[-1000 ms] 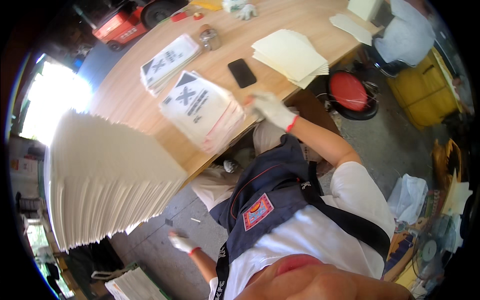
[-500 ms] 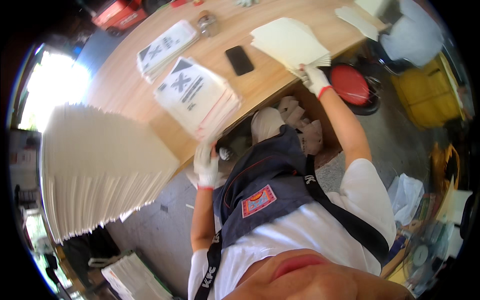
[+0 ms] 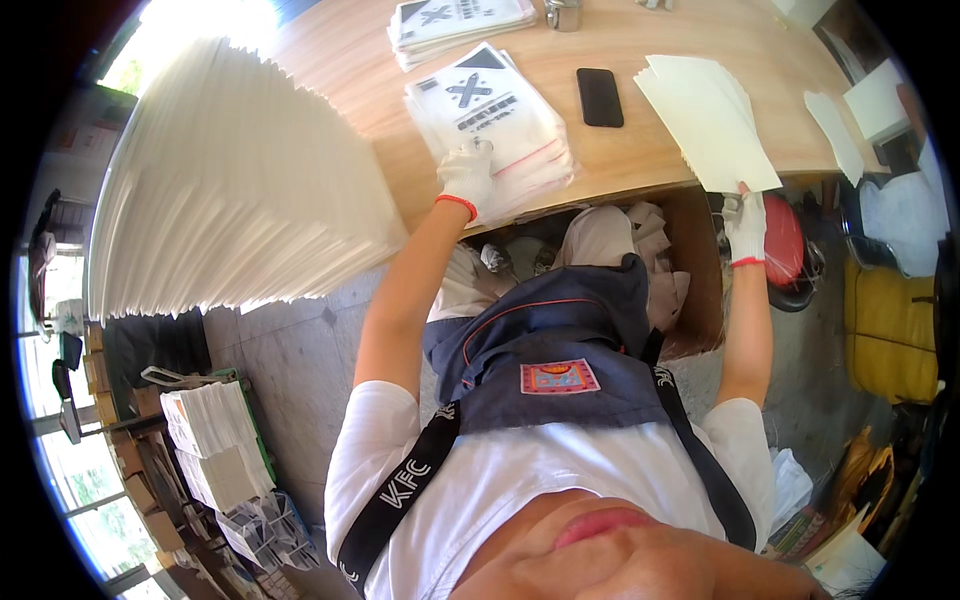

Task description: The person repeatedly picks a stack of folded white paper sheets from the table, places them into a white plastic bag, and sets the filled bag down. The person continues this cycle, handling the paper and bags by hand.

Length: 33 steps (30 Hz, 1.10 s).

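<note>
My left hand (image 3: 467, 175), in a white glove with a red cuff, is on the upper face of a stack of clear plastic bags (image 3: 500, 115) with dark print and a red line. Its fingers are bunched together at the top bag. My right hand (image 3: 744, 225), gloved the same way, pinches the near edge of a fanned pile of cream card sheets (image 3: 705, 115). The thumb lies above the edge and the other fingers go underneath. Between the two piles lies a black phone (image 3: 599, 97).
A tall stack of cream sheets (image 3: 240, 190) rises at the left. Farther back are a second bag pile (image 3: 460, 25) and a glass jar (image 3: 563, 14). A loose pale strip (image 3: 834, 135) lies at the right. Below the table are an open carton (image 3: 700, 270) and a red stool (image 3: 784, 240).
My left hand has moved from below the table's front edge up onto the printed bags. My right hand keeps hold of the card sheets' edge. The whole view has turned.
</note>
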Available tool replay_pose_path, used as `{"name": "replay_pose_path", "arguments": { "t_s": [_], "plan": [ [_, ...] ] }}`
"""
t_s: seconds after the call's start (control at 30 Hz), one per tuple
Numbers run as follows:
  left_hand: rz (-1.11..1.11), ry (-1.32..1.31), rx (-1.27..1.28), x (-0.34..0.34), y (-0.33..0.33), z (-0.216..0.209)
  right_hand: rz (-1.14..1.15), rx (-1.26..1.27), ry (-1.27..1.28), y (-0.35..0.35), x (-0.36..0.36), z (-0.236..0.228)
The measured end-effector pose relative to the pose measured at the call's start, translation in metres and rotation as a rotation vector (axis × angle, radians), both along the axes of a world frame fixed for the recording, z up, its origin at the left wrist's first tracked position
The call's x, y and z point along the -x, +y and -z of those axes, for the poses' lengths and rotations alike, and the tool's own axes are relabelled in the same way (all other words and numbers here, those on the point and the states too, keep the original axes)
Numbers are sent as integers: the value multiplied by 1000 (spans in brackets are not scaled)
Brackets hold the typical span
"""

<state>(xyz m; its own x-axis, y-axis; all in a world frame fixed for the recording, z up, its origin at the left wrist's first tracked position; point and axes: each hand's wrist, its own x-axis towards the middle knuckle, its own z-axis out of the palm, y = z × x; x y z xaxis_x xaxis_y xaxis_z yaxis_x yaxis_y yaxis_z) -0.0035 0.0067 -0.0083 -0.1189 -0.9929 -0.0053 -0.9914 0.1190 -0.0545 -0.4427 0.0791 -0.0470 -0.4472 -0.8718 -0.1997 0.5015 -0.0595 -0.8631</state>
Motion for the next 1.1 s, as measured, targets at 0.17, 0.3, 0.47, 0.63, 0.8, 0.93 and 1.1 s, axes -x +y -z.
{"name": "replay_pose_path", "arguments": {
  "t_s": [0.17,0.3,0.47,0.63,0.8,0.93,1.1],
  "plan": [
    [1,221,74,-30,-6,15,-133,85,-29,30,-48,-40],
    [58,331,235,-47,0,26,-328,-87,-175,59,-114,-56],
    [1,485,272,-46,4,15,-752,-60,-505,62,-137,4],
    [120,531,240,-52,15,1,-363,-161,-506,75,-171,13],
    [235,852,114,-54,17,-1,-271,-185,-465,85,-193,3],
    [161,818,122,-41,29,-11,-352,-129,-400,94,-198,3],
    [151,751,235,-29,51,-4,-283,-172,-419,99,-218,-30]
  ]
}}
